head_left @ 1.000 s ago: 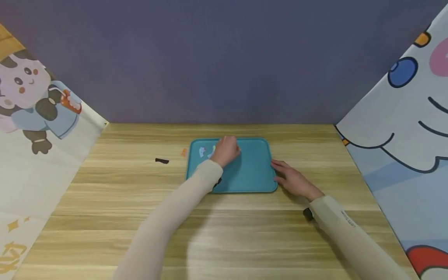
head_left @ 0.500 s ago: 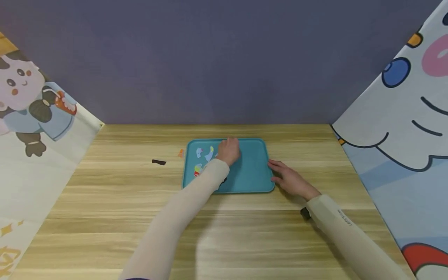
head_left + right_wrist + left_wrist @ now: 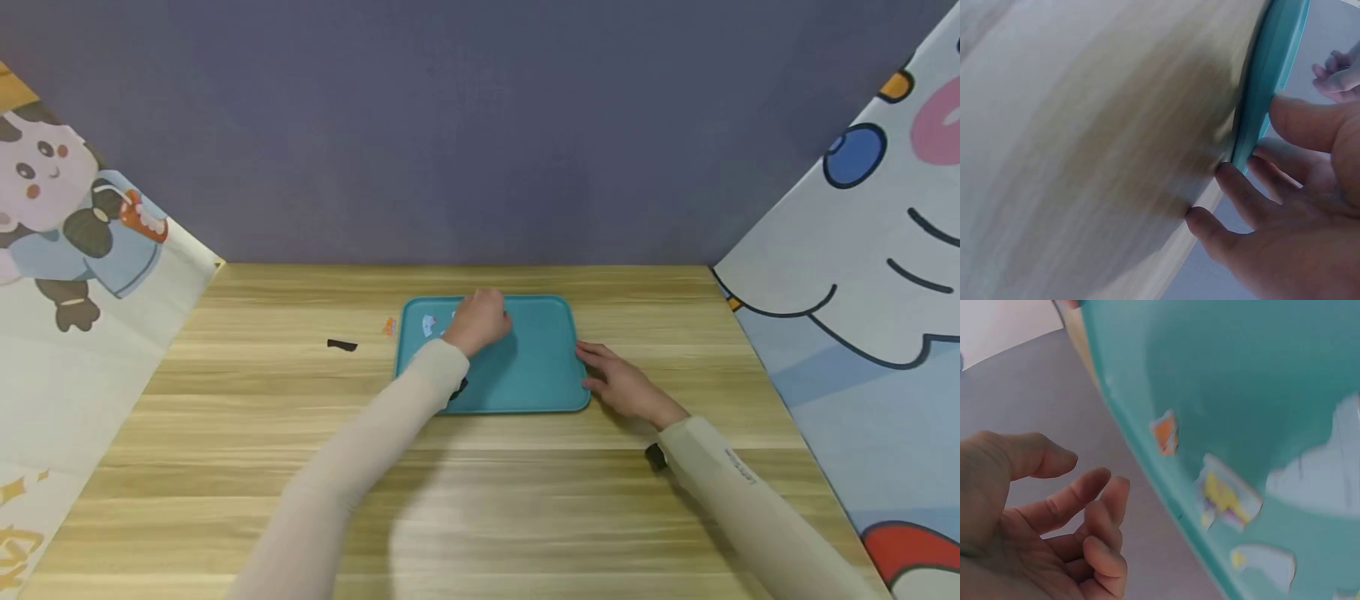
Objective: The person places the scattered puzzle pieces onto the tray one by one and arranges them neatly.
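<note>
A teal tray (image 3: 543, 354) lies on the wooden table with several irregular, flat printed pieces towards its left end. In the left wrist view I see an orange piece (image 3: 1164, 432), a yellow-marked piece (image 3: 1229, 497) and a larger pale piece (image 3: 1322, 472). My left hand (image 3: 480, 321) hovers over the tray, its fingers loosely bent. The thumb and index fingertip stand apart, with nothing visible between them. My right hand (image 3: 626, 383) touches the tray's right rim with thumb and fingertips, fingers relaxed. My left hand and forearm hide part of the tray in the head view.
A small orange piece (image 3: 389, 326) lies on the table just left of the tray. Farther left is a thin black strip (image 3: 342, 345). A dark wall (image 3: 465, 133) rises behind the table, and cartoon-printed panels flank both sides.
My left hand shifted slightly right, then back left over the tray; its forearm now covers pieces that showed half a second ago. The right hand stays at the rim.
</note>
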Tool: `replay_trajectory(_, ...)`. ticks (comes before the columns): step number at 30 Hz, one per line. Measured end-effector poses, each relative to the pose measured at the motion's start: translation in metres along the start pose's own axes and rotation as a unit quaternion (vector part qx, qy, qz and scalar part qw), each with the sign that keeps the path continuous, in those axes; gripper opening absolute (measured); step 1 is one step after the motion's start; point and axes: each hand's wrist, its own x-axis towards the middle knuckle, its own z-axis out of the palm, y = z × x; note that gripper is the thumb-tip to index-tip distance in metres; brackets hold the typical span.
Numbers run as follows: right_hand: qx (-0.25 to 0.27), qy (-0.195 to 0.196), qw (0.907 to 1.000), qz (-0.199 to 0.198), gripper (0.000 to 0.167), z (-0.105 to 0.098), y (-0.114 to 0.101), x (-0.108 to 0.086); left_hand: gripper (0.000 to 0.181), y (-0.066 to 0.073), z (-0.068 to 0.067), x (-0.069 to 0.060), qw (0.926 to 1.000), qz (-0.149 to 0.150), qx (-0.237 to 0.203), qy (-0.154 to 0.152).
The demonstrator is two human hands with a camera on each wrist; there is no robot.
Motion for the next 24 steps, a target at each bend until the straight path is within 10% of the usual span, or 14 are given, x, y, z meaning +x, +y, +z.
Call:
replay_trajectory(11, 0.000, -0.001, 1.0000, -0.008, 0.055, 0.000, 0.000, 0.001, 0.007, -0.028, -0.035, -0.022, 0.9991, 0.000, -0.013, 0.041)
replay_trajectory(24, -0.001, 0.007, 0.9998, -0.017, 0.054, 0.000, -0.001, 0.000, 0.032, -0.082, -0.052, -0.043, 0.9958, -0.031, -0.010, 0.085)
